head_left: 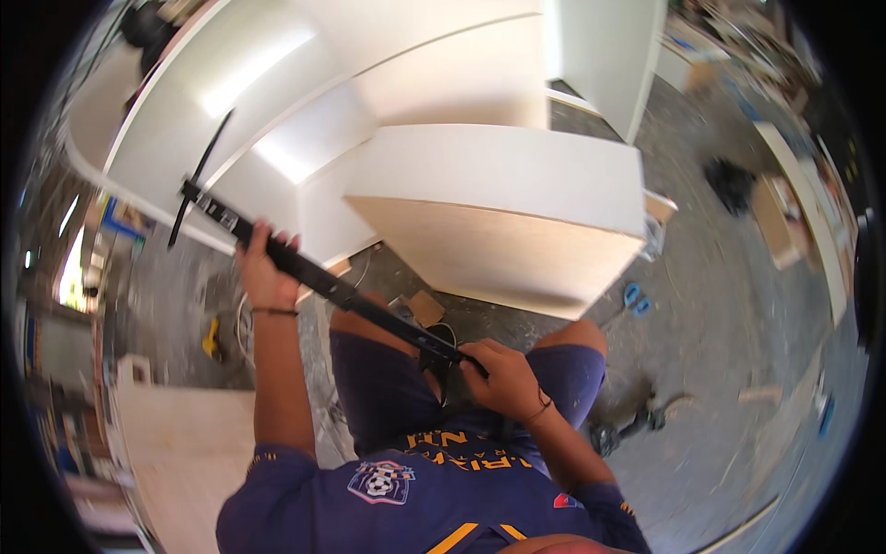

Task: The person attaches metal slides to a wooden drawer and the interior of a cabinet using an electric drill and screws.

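A long black metal rail (pixel 337 292), like a drawer slide, runs slantwise in front of me from upper left to lower right. My left hand (pixel 268 275) is closed around it near its far end. My right hand (pixel 504 377) grips its near end, above my lap. At the far end, a thin black strip (pixel 212 146) crosses the rail; I cannot tell whether the two are joined. Just beyond the rail stands a box-like wooden piece (pixel 503 245), with a white upper side and a bare plywood face, against a large white cabinet (pixel 277 74).
Blue-handled scissors (pixel 635 300) lie on the grey floor at right, and a dark tool (pixel 637 425) is nearer me. A yellow tool (pixel 213 340) lies at left, beyond a pale board (pixel 185 443). Farther right are a black bag (pixel 729 185) and an open carton (pixel 780 222).
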`<act>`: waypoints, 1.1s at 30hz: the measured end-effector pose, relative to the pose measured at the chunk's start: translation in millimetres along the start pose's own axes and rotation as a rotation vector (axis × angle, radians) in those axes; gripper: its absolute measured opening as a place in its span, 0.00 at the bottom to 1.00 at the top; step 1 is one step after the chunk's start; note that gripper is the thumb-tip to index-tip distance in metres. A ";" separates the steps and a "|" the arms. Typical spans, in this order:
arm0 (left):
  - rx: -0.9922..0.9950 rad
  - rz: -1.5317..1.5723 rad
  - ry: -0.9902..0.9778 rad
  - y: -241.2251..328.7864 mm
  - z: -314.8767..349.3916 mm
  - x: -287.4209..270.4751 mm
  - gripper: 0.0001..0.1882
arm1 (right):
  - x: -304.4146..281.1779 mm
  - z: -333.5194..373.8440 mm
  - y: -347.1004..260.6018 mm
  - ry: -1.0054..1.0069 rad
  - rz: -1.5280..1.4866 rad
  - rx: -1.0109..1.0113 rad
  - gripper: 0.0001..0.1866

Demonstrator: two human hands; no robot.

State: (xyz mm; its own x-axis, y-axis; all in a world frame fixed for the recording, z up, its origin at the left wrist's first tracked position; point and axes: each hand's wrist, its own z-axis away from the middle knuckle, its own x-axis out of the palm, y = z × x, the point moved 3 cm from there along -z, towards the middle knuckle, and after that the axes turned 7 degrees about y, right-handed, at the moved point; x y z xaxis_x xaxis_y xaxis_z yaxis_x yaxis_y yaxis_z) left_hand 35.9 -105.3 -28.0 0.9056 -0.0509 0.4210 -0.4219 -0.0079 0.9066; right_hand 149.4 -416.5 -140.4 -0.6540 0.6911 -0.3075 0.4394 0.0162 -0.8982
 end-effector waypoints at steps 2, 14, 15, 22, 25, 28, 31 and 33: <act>-0.016 0.028 0.028 4.1 2.3 -9.3 0.14 | 6.3 -2.7 -1.9 -0.050 -0.029 0.038 0.08; 0.079 -0.046 0.050 11.0 33.3 -26.3 0.12 | 28.9 -7.7 -11.1 -0.258 -0.055 0.070 0.08; 0.092 -0.050 0.042 12.8 35.3 -23.2 0.12 | 31.0 -7.3 -11.3 -0.269 -0.070 0.077 0.08; 0.167 0.012 0.043 23.6 42.1 -21.5 0.10 | 44.2 -3.6 -4.6 -0.293 -0.142 0.212 0.07; 0.151 0.062 0.060 26.0 34.2 -26.6 0.08 | 41.9 -6.7 -3.2 -0.336 -0.142 0.231 0.07; 0.130 0.100 0.077 28.6 22.8 -32.6 0.06 | 39.1 -7.2 -1.2 -0.331 -0.126 0.180 0.08; 0.121 0.103 0.093 30.8 23.1 -31.4 0.06 | 38.7 -6.7 -1.0 -0.325 -0.139 0.182 0.08; 0.124 0.108 0.088 32.0 22.7 -33.4 0.06 | 38.8 -7.8 -3.8 -0.324 -0.163 0.185 0.09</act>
State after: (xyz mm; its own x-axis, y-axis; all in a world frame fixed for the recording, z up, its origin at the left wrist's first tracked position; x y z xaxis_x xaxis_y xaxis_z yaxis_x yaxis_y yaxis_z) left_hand -8.9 -126.5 -13.7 0.8526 0.0292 0.5217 -0.5142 -0.1306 0.8477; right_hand 127.1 -384.1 -146.5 -0.8792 0.4260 -0.2133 0.2152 -0.0444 -0.9756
